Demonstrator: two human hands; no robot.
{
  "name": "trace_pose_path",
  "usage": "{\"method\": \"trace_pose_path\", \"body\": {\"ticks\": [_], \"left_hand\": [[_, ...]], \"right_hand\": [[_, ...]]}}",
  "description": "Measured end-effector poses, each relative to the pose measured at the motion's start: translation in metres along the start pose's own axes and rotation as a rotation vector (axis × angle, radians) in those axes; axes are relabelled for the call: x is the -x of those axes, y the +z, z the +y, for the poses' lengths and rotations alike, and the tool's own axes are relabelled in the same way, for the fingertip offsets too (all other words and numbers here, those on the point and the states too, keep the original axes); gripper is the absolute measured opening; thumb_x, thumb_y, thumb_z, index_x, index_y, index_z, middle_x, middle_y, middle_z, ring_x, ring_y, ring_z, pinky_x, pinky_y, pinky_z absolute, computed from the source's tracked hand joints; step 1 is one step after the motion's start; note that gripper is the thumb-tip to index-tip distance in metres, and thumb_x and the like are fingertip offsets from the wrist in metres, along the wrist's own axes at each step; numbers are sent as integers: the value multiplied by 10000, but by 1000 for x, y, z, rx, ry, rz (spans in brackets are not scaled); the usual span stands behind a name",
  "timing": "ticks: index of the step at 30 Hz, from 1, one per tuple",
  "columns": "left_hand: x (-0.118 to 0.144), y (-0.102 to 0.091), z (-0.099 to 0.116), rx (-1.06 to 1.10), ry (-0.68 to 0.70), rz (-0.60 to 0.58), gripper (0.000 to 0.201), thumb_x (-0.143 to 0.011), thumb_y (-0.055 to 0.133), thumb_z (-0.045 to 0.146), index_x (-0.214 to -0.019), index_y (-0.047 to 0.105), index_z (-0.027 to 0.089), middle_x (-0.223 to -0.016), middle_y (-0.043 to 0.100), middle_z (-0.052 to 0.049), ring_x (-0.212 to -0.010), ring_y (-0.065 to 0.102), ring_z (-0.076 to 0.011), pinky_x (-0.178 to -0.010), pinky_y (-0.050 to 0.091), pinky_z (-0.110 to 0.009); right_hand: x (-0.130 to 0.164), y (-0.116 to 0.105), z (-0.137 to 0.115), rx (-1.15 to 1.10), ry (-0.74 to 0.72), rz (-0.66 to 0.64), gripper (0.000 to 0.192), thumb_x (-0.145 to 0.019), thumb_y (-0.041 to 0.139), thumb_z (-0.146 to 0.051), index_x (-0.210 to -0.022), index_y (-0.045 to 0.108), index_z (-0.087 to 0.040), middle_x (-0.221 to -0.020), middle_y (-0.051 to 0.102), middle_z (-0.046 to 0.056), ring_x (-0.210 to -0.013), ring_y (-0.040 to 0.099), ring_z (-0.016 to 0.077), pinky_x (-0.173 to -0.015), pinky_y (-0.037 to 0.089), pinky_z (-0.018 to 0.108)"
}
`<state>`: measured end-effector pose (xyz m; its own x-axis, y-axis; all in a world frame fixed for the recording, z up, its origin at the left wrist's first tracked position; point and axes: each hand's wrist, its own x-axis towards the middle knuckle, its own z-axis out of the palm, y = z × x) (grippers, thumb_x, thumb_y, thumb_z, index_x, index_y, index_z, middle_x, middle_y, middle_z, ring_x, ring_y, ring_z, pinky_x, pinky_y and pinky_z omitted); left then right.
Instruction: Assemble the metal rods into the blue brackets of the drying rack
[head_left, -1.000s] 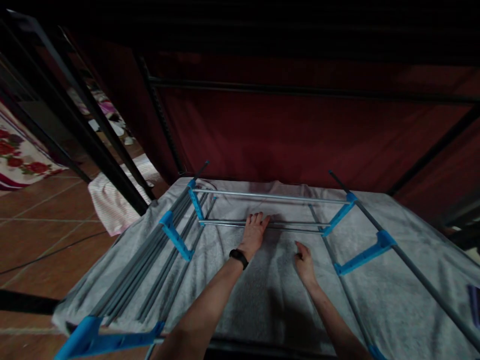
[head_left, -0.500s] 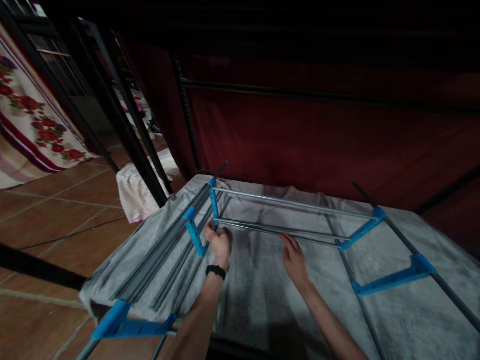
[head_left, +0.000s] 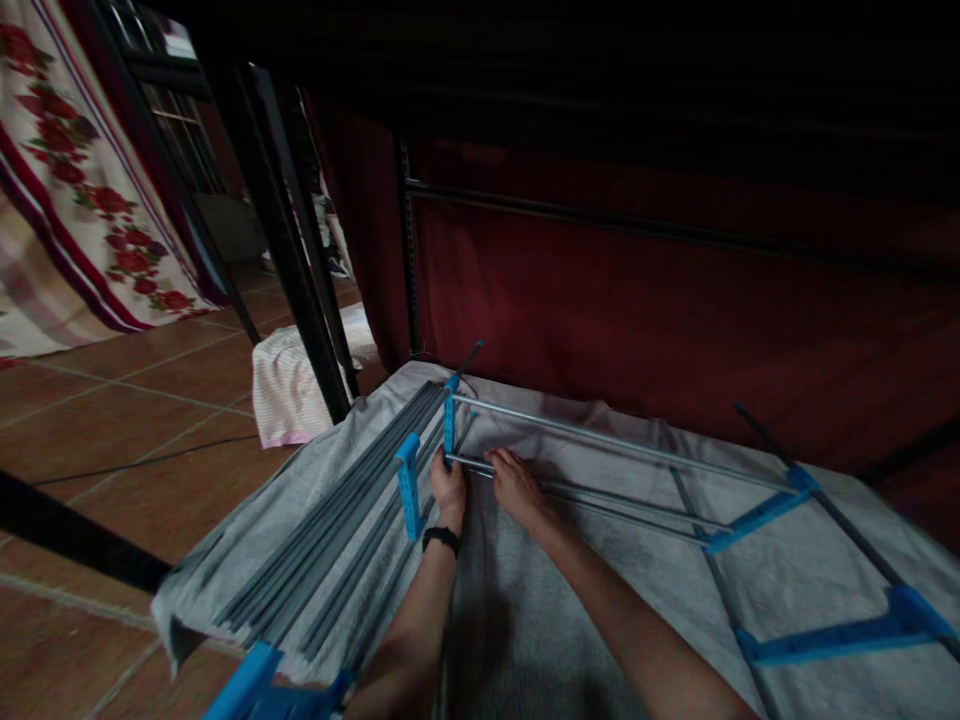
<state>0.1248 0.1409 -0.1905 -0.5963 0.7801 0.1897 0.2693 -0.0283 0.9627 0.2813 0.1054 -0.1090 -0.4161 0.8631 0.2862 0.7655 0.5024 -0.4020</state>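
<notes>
Both hands, left hand (head_left: 450, 490) and right hand (head_left: 514, 487), meet at the thin grey metal rod (head_left: 600, 496) beside the blue plastic bracket (head_left: 449, 420); dim light hides whether fingers clamp it.

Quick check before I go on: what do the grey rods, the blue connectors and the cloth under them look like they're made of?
Grey rods: likely metal tubing; thin, straight, with a dull silvery sheen.
Blue connectors: probably moulded plastic; bright uniform colour, matte, chunky edges.
Cloth: looks like grey terry towelling; nubby, soft surface that drapes and wrinkles at the edge.
Both hands, left hand and right hand, rest at the rods.
</notes>
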Motion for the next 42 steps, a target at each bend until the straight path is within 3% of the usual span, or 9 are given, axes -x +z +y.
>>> {"method": "trace_pose_path", "body": {"ticks": [8, 13, 16, 21, 24, 27, 33, 38, 42], "left_hand": [[-9, 1, -5, -63, 17, -52, 423, -822, 492, 147, -1233, 588, 109, -1265, 632, -191, -1216, 582, -292, -1074, 433, -456], [-11, -2, -10, -96, -1, -70, 342, -805, 507, 164, -1127, 616, 199, -1178, 664, -151, -1127, 619, -280, -1030, 461, -430], [-9, -5, -9, -145, -16, -96, 338, -852, 475, 203, -1158, 600, 271, -1207, 657, -122, -1150, 607, -271, -999, 477, -414], [-6, -7, 1, -199, -50, -117, 387, -880, 454, 204, -1249, 564, 155, -1243, 634, -164, -1208, 576, -285, -1007, 457, -420], [-5, -8, 8, -228, -73, -120, 408, -895, 458, 198, -1289, 545, 143, -1268, 625, -169, -1224, 564, -277, -1020, 439, -404], [-4, -9, 11, -239, -85, -116, 419, -913, 448, 209, -1318, 529, 141, -1290, 616, -189, -1237, 555, -292, -1025, 429, -420], [-4, -12, 7, -215, -93, -126, 378, -916, 449, 258, -1280, 552, 245, -1315, 616, -164, -1247, 554, -318, -1009, 439, -451], [-5, -13, 4, -221, -64, -134, 336, -928, 453, 258, -1239, 577, 242, -1261, 646, -160, -1216, 579, -297, -1000, 450, -418], [-7, -11, 3, -275, -35, -136, 341, -937, 447, 240, -1246, 581, 182, -1200, 662, -170, -1187, 593, -299, -969, 470, -418]], "right_hand": [[-44, 30, -33, 44, -14, -191, 409, -947, 408, -120, -1323, 556, -180, -1280, 621, 89, -1156, 569, 178, -1003, 434, 289], [-61, 41, -41, 82, 52, -219, 264, -996, 402, -219, -1185, 583, -186, -1216, 629, 77, -1056, 600, 168, -884, 471, 273], [-63, 39, -40, 126, 38, -237, 240, -1011, 397, -277, -1153, 572, -194, -1193, 633, 68, -1012, 615, 173, -848, 476, 277], [-63, 29, -38, 249, -64, -290, 300, -1044, 298, -271, -1166, 566, -212, -1150, 667, 55, -989, 638, 171, -832, 469, 277], [-66, 25, -38, 267, -98, -311, 295, -1042, 309, -264, -1152, 580, -225, -1134, 688, 45, -994, 647, 164, -840, 464, 269], [-68, 24, -41, 284, -85, -311, 310, -1041, 309, -287, -1138, 595, -216, -1067, 716, 54, -947, 669, 170, -810, 466, 268], [-69, 23, -50, 291, 0, -260, 417, -1042, 303, -457, -1147, 621, -208, -938, 743, 69, -861, 697, 210, -763, 473, 305], [-73, 24, -55, 261, 0, -233, 332, -1040, 348, -340, -1065, 649, -203, -1080, 715, 60, -998, 666, 178, -822, 470, 259], [-73, 31, -60, 276, 37, -225, 353, -1036, 310, -314, -1116, 626, -180, -1155, 681, 112, -961, 676, 194, -790, 491, 286]]}}
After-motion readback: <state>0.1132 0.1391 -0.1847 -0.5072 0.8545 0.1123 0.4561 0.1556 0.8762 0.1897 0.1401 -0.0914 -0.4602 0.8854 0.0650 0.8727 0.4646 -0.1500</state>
